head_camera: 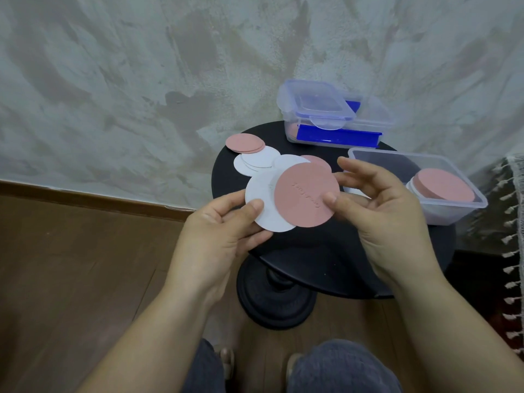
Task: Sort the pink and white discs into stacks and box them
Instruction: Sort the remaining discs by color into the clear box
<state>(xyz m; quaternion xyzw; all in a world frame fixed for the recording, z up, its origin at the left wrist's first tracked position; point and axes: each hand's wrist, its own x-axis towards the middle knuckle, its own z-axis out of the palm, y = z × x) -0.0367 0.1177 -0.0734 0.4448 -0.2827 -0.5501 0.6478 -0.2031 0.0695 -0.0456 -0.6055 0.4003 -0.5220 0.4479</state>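
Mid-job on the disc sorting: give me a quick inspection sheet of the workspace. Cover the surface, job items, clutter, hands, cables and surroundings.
Surface: round black table, carrying discs and boxes.
Job's things: held white disc and held pink disc, overlapping in view; loose pink discs and loose white discs at the table's back left; open clear box at the right, holding a pink stack over white ones.
Clutter: lidded container with blue latches at the back.
Grippers: left hand pinches the held white disc; right hand pinches the held pink disc.
Cables: nothing seen.
Surroundings: mottled wall, wooden floor, fringed cloth at right.
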